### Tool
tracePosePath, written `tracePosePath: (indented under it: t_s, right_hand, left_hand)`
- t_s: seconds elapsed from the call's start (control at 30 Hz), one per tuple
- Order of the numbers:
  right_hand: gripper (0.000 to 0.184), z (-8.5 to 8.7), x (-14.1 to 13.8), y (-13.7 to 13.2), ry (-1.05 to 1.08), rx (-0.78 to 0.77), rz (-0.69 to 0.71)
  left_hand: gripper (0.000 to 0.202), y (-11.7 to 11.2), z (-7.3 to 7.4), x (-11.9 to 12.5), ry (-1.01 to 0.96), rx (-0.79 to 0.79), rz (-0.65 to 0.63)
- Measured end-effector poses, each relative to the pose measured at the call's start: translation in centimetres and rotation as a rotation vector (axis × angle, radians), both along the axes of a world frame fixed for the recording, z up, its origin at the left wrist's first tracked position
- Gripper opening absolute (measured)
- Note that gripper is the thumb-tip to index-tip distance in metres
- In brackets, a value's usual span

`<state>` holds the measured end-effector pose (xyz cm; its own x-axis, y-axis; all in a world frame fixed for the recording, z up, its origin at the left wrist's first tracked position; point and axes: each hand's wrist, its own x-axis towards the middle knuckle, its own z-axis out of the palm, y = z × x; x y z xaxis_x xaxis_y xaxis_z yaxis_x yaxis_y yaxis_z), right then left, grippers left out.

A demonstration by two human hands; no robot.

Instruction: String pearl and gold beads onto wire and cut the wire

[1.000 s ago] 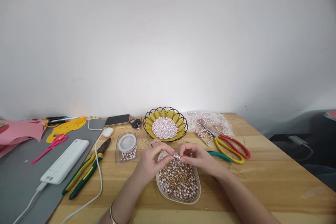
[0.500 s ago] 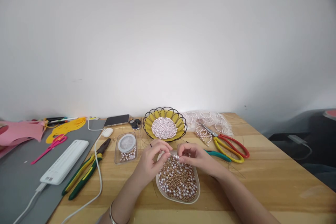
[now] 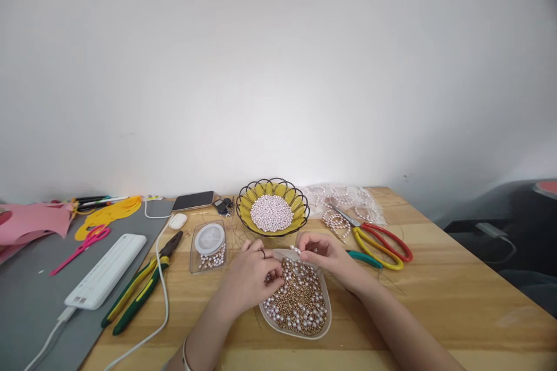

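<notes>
A white tray full of gold and pearly pink beads sits on the wooden table in front of me. My left hand, with a dark ring on one finger, reaches over the tray's left edge. Its thumb and forefinger are pinched together at the beads, and whatever is between them is too small to make out. Above the tray's far rim, my right hand pinches a short string of pearly beads between thumb and forefinger. Any thread on it is too fine to see clearly.
Behind the tray stands a yellow basket of pale beads. To the right lie scissors, a teal-handled tool and beaded loops. Pliers, a spool in a clear box, and a white power bank with cable are left.
My left hand has moved away from the right hand, down and left into the beads. The right hand stays nearly in place, still pinching the bead string.
</notes>
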<state>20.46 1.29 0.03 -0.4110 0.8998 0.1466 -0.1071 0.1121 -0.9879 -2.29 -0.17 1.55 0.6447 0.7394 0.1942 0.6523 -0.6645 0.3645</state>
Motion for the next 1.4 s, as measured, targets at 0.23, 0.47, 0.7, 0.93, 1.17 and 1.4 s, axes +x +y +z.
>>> tracePosePath:
  t_s: [0.23, 0.47, 0.7, 0.93, 1.17, 1.4]
  right_hand:
    - [0.038, 0.1, 0.0, -0.2, 0.013, -0.013, 0.004]
    - [0.038, -0.1, 0.1, -0.1, 0.011, -0.012, 0.01]
    - [0.036, -0.3, 0.1, 0.0, 0.017, -0.001, 0.008]
    - [0.038, -0.1, 0.1, -0.3, 0.017, -0.055, 0.053]
    - [0.04, 0.0, 0.0, -0.3, 0.0, -0.084, 0.117]
    - [0.038, 0.1, 0.0, -0.4, -0.02, -0.068, 0.122]
  left_hand:
    - [0.007, 0.1, -0.7, 0.0, 0.024, 0.085, -0.038]
    - [0.014, -0.1, -0.5, 0.0, 0.087, 0.017, 0.004]
    - [0.006, -0.2, -0.5, 0.0, 0.024, -0.016, 0.01]
    - [0.007, 0.2, 0.2, 0.2, -0.499, -0.248, 0.104]
    - [0.015, 0.3, 0.0, -0.2, -0.927, -0.491, 0.192]
    - [0.011, 0.4, 0.4, 0.0, -1.053, -0.531, 0.178]
